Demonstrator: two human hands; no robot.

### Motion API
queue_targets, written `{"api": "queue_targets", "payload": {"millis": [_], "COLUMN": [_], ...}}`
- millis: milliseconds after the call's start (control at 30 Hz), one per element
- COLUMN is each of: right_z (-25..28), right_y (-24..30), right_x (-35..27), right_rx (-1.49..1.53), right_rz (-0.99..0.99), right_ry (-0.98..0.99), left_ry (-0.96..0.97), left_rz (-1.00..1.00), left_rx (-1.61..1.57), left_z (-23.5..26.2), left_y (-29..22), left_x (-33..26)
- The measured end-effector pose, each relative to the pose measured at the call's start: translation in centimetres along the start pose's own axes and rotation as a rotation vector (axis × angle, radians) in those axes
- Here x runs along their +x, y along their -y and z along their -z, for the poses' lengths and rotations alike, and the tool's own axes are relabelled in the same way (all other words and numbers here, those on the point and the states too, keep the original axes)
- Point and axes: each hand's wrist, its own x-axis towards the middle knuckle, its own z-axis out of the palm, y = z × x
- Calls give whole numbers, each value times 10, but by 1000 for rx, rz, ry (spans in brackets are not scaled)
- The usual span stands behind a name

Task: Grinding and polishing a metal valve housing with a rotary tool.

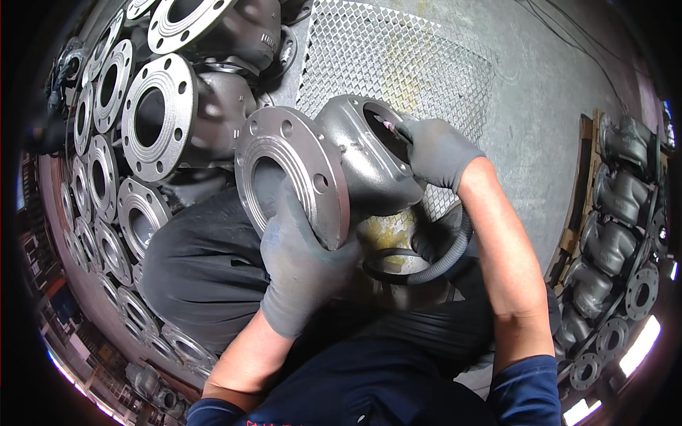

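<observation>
Gripping the rim of a round flange, the left hand (302, 273) in a grey glove wraps its fingers over the lower edge of a grey cast-metal valve body (341, 167), which rests tilted on the person's lap above the dark trousers (202, 266). The flange (291, 174) faces left and toward the camera, its bolt holes showing round the ring. Just beyond, the right hand (437, 153), also gloved in grey, has its fingers closed round a thin tool (391, 126) whose pinkish tip sits inside the oval top opening of the valve body. A grey ribbed hose (444, 263) curves from under the right wrist down across the lap. Behind the casting lies a sheet of metal mesh (405, 60) on the concrete floor (547, 92). To the left, a crowd of similar flanged castings (153, 117) is stacked close together, flanges outward. Far right, more castings (618, 213) sit in a row on a wooden pallet.
</observation>
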Motion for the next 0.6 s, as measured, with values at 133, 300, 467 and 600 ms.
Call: {"api": "queue_targets", "payload": {"millis": [133,300,467,600], "right_z": [-4,12,-3,-34], "right_y": [0,13,-6,-35], "right_x": [-3,-9,-33,-80], "right_rx": [71,73,198,406], "right_rz": [82,9,-17,-28], "right_ry": [-124,-45,-187,-549], "left_ry": [17,34,111,86], "left_rz": [10,15,-81,-198], "left_rx": [-22,-5,-97,-102], "left_z": [4,7,16,17], "left_y": [-3,-1,-3,11], "left_x": [3,2,-1,-16]}}
